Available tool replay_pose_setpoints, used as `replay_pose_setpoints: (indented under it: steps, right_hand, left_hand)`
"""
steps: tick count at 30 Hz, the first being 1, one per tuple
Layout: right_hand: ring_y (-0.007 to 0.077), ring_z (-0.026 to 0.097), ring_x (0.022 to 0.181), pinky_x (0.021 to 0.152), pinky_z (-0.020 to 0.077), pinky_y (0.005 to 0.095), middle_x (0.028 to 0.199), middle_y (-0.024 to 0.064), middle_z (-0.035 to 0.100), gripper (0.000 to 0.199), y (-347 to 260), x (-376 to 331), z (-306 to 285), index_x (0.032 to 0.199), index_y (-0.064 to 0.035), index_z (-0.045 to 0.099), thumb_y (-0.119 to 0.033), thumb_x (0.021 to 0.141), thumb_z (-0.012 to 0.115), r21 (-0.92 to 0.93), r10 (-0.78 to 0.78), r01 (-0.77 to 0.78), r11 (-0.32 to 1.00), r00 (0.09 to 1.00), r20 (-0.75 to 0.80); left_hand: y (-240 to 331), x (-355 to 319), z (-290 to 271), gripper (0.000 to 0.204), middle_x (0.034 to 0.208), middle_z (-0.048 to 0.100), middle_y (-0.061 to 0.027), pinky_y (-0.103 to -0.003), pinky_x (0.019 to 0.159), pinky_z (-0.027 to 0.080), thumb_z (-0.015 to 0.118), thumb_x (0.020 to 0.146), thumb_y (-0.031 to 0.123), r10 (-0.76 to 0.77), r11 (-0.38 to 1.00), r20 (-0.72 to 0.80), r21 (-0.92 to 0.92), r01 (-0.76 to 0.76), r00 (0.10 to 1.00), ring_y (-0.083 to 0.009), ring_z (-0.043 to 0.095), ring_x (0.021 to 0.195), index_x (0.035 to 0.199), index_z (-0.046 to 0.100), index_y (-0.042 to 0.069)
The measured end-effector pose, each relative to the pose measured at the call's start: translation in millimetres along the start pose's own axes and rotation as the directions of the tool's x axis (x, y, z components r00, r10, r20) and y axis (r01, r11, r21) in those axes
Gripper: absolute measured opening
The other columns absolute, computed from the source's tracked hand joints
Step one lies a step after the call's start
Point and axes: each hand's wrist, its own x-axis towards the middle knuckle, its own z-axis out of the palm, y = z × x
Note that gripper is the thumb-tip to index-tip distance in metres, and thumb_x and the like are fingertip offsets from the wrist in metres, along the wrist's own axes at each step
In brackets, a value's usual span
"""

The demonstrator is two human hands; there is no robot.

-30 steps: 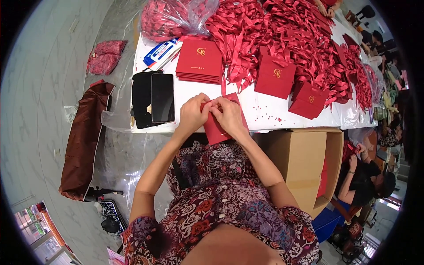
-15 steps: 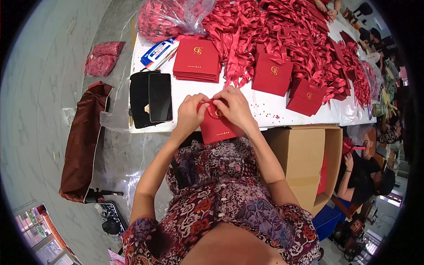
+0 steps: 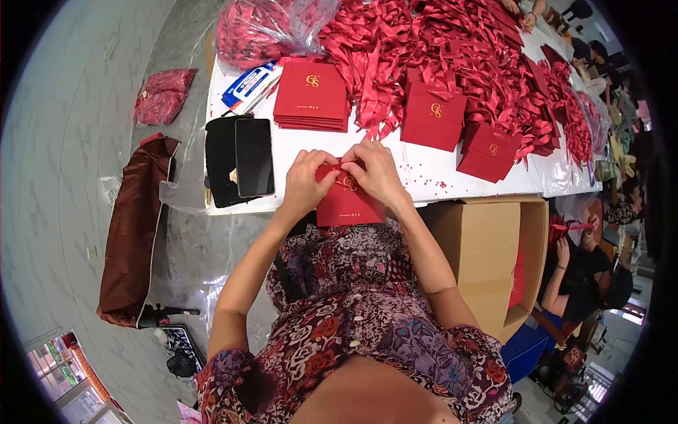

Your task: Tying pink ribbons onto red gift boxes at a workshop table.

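At the table's front edge I hold a small flat red gift bag with gold print, its lower end hanging over my lap. My left hand pinches its top edge on the left, thumb against the front. My right hand grips the same edge on the right, fingers bent over it. A bit of red ribbon shows between the fingertips; its exact path is hidden by them. Just beyond my hands lies a stack of red gift bags. More bags lie to the right, beside a large heap of red ribbons.
Left on the white table are a dark phone on a black pouch, a blue-white packet and a clear plastic bag of red ribbon. An open cardboard box stands at my right. Other people sit further right.
The bag in my hands has tipped slightly and hangs straighter, its front turned more toward me. Both hands keep their pinch at its top edge. The whole view has shifted a little.
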Motion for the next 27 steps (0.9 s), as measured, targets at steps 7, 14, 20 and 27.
replay_pose_setpoints:
  steps: [7, 14, 20, 27]
  right_hand:
    - [0.0347, 0.063, 0.081, 0.075, 0.048, 0.0423, 0.084, 0.0171, 0.067, 0.023, 7.3, 14.1, -12.6, 0.09, -0.004, 0.073, -0.025, 0.092, 0.063, 0.188, 0.071, -0.104, 0.977, 0.981, 0.178]
    - [0.0143, 0.064, 0.076, 0.071, 0.0502, 0.0295, 0.082, 0.0102, 0.071, 0.024, 29.8, 27.1, -4.4, 0.095, 0.0, 0.074, -0.023, 0.094, 0.065, 0.458, 0.045, -0.285, 0.842, 0.883, 0.467]
    - [0.0083, 0.063, 0.084, 0.078, 0.0504, 0.0242, 0.092, 0.003, 0.073, 0.02, 41.7, 37.5, -2.3, 0.103, 0.0016, 0.073, -0.016, 0.094, 0.067, 0.573, -0.047, -0.383, 0.725, 0.802, 0.595]
    - [0.0085, 0.065, 0.074, 0.069, 0.0508, 0.0244, 0.08, 0.0038, 0.073, 0.016, 32.3, 38.1, 1.9, 0.093, 0.0, 0.076, -0.014, 0.089, 0.069, 0.544, -0.021, -0.334, 0.769, 0.838, 0.545]
  left_hand:
    - [3.1, -1.7, -1.8, 0.012, 0.081, 0.065, -0.0065, -0.037, 0.07, 0.048, 0.077, 0.075, 0.007, 0.01, 1.0, -0.052, -0.02, -0.011, 0.999, -0.0274, 0.057, 0.077, 0.086, 0.071, 0.006]
    - [11.7, 0.5, -7.7, 0.013, 0.086, 0.06, -0.0077, -0.035, 0.069, 0.05, 0.076, 0.076, 0.004, 0.045, 0.99, -0.029, -0.131, -0.049, 0.999, -0.0244, 0.06, 0.078, 0.087, 0.07, 0.003]
    - [-2.6, -2.3, -7.8, 0.015, 0.088, 0.057, -0.0087, -0.032, 0.067, 0.049, 0.077, 0.076, 0.001, 0.194, 0.973, 0.047, -0.136, -0.187, 0.98, -0.0213, 0.059, 0.078, 0.089, 0.069, 0.001]
    - [-6.3, -6.3, -8.2, 0.016, 0.088, 0.056, -0.0087, -0.032, 0.067, 0.049, 0.077, 0.079, 0.003, 0.213, 0.974, 0.07, -0.097, -0.206, 0.975, -0.0219, 0.059, 0.077, 0.092, 0.068, 0.002]
